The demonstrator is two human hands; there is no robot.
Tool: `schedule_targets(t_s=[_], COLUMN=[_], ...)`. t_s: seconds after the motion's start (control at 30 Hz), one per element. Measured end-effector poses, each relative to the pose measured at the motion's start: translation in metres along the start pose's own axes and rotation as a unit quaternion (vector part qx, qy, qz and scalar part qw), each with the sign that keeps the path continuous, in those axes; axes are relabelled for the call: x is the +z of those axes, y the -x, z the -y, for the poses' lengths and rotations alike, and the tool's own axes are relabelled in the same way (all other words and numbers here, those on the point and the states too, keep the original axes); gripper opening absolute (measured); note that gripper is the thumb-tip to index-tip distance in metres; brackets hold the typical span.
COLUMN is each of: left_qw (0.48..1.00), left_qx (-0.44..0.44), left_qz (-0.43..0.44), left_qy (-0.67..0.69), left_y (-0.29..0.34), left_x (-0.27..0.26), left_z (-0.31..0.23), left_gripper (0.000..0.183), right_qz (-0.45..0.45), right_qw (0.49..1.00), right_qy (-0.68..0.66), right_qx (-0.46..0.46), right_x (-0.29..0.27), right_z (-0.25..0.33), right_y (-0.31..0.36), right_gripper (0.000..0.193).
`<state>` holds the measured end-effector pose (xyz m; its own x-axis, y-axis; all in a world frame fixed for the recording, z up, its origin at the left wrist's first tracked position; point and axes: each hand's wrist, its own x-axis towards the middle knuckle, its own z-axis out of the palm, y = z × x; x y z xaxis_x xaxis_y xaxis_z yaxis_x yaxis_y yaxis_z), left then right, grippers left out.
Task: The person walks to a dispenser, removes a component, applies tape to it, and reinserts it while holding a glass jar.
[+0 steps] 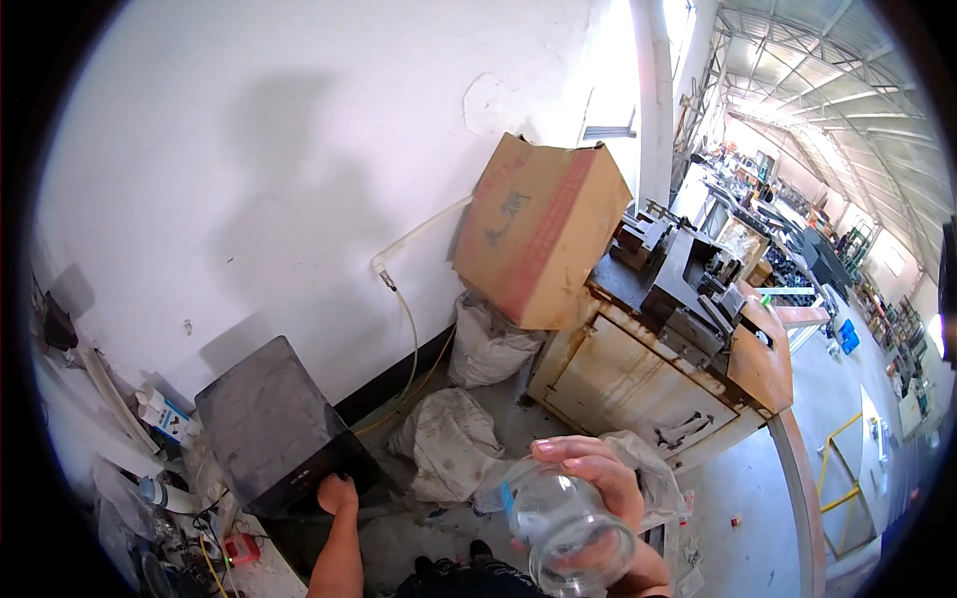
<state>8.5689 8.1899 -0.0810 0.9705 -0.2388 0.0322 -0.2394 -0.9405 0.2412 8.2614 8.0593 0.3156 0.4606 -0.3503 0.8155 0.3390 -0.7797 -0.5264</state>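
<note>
My right hand is wrapped round a clear, see-through jar, which is tilted in front of my body; a small blue patch shows on its side. At the lower left, my left hand touches the front face of a dark box-shaped appliance with a dusty top. The fingers of that hand are mostly turned away from view, so their grip is hidden. My left forearm comes up from the lower edge.
A large cardboard box stands above white sacks by the wall. Right of it is a rusty cabinet carrying metal machine parts. Cluttered items and cables, with a red device, lie at the lower left. A hose hangs along the wall.
</note>
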Motion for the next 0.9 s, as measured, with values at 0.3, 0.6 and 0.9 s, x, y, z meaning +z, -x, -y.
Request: schedule_targets(t_s=[0.3, 0.6, 0.9], left_qw=[1.0, 1.0, 1.0], left_qx=[-0.001, 0.001, 0.012], left_qz=[-0.007, 0.013, 0.0], left_qy=[-0.017, -0.018, -0.009], left_y=[0.0, -0.001, -0.004], left_x=[0.001, -0.001, 0.011], left_z=[0.002, 0.004, 0.011], left_gripper=[0.031, 0.03, 0.03], right_qz=[-0.048, -0.069, -0.058], right_qw=[0.948, 0.895, 0.926], right_qy=[-0.035, -0.082, -0.016], right_qx=[0.314, 0.433, 0.373], right_x=[0.005, 0.016, 0.015], right_z=[-0.023, -0.031, -0.034], right_y=[0.09, 0.136, 0.13], right_gripper=[0.077, 0.077, 0.074])
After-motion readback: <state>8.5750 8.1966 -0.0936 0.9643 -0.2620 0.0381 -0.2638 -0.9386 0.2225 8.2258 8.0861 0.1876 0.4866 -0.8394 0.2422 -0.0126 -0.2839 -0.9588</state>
